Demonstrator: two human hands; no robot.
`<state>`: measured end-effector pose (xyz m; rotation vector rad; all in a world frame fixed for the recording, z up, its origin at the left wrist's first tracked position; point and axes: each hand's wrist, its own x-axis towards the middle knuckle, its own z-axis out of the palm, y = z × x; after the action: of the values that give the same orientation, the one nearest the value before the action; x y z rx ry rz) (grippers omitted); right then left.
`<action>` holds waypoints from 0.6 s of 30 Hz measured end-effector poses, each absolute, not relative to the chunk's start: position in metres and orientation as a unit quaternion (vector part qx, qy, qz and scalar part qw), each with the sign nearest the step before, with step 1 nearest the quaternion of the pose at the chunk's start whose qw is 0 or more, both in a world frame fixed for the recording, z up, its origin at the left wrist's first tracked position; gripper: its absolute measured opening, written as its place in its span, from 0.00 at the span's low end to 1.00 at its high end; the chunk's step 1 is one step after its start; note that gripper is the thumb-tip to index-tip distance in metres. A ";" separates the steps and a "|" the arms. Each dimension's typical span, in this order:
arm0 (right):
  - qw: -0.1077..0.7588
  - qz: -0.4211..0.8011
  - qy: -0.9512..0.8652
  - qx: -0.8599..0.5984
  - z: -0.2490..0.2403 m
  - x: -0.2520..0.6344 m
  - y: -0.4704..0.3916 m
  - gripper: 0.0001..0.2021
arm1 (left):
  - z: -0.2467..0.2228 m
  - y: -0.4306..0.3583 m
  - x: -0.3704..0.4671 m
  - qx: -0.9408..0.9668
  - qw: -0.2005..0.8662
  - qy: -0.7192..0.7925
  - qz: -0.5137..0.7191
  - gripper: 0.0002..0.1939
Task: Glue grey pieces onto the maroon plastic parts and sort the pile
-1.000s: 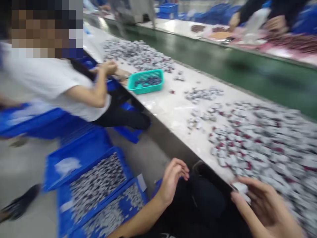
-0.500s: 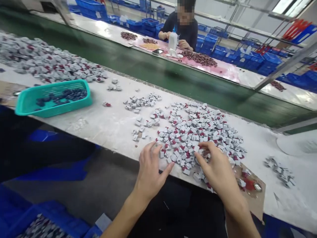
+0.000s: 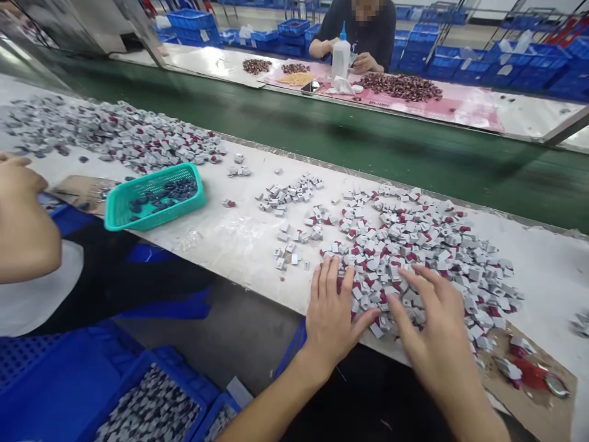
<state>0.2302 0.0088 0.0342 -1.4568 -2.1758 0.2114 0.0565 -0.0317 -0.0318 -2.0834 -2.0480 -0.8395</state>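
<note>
A spread pile of small light-grey blocky pieces with dark-red parts covers the white tabletop before me. My left hand lies palm down at the pile's near left edge, fingers stretched out over the pieces and thumb pointing right. On the near side of the same pile, my right hand has its fingers apart and touching the pieces. Nothing shows gripped in either hand. Left of the pile, a smaller group of grey pieces sits apart.
A teal basket with dark pieces stands to the left, near another person's arm. Brown cardboard lies at right. Blue crates of pieces sit below. Beyond the green conveyor belt, a person works by a white bottle.
The view has turned left and down, bringing another person's arm into sight. My right hand's fingers have spread from a curled pose. My left hand has moved onto the pile's edge.
</note>
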 end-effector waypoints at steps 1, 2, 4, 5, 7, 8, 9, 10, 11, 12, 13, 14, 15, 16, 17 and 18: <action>0.251 0.082 -0.808 -0.527 0.031 0.227 -0.005 0.20 | -0.029 -0.033 0.056 -0.684 0.038 -0.671 -0.285 0.39; 0.243 0.085 -0.816 -0.518 0.027 0.224 -0.017 0.20 | -0.027 -0.035 0.053 -0.683 0.019 -0.667 -0.298 0.35; 0.219 0.080 -0.836 -0.497 0.016 0.216 -0.036 0.22 | -0.023 -0.038 0.045 -0.677 -0.016 -0.657 -0.331 0.27; 0.208 0.071 -0.847 -0.485 0.011 0.213 -0.040 0.23 | -0.022 -0.039 0.038 -0.668 -0.021 -0.659 -0.345 0.24; 0.195 0.040 -0.865 -0.460 0.003 0.207 -0.042 0.25 | -0.024 -0.039 0.020 -0.639 -0.001 -0.684 -0.351 0.22; 0.192 0.021 -0.872 -0.449 0.000 0.205 -0.040 0.25 | -0.026 -0.037 0.009 -0.624 0.018 -0.702 -0.342 0.21; 0.189 0.003 -0.877 -0.441 -0.001 0.203 -0.036 0.25 | -0.029 -0.035 -0.003 -0.612 0.035 -0.720 -0.325 0.21; 0.184 -0.014 -0.881 -0.435 -0.002 0.201 -0.031 0.26 | -0.031 -0.031 -0.014 -0.605 0.047 -0.733 -0.306 0.20; 0.178 -0.025 -0.884 -0.432 -0.002 0.199 -0.027 0.26 | -0.034 -0.027 -0.025 -0.606 0.055 -0.740 -0.287 0.21; 0.174 -0.029 -0.885 -0.430 -0.001 0.197 -0.023 0.27 | -0.036 -0.023 -0.035 -0.613 0.057 -0.740 -0.270 0.21; 0.171 -0.028 -0.886 -0.431 0.000 0.195 -0.019 0.28 | -0.037 -0.020 -0.043 -0.623 0.055 -0.737 -0.256 0.21; 0.170 -0.023 -0.885 -0.432 0.001 0.192 -0.016 0.29 | -0.038 -0.016 -0.049 -0.633 0.048 -0.732 -0.248 0.21; 0.169 -0.016 -0.886 -0.432 0.002 0.188 -0.013 0.30 | -0.038 -0.014 -0.054 -0.641 0.039 -0.727 -0.243 0.20; 0.168 -0.010 -0.888 -0.428 0.003 0.183 -0.010 0.31 | -0.038 -0.012 -0.057 -0.647 0.027 -0.724 -0.240 0.20; 0.164 -0.004 -0.892 -0.422 0.004 0.178 -0.007 0.31 | -0.037 -0.010 -0.059 -0.649 0.017 -0.722 -0.239 0.19; 0.156 0.004 -0.897 -0.413 0.004 0.172 -0.004 0.32 | -0.037 -0.009 -0.061 -0.649 0.010 -0.722 -0.240 0.18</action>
<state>0.1715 -0.0041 0.0044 -1.1818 -2.5694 0.0110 -0.0605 -0.0093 -0.0370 -2.0256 -2.2526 -0.7505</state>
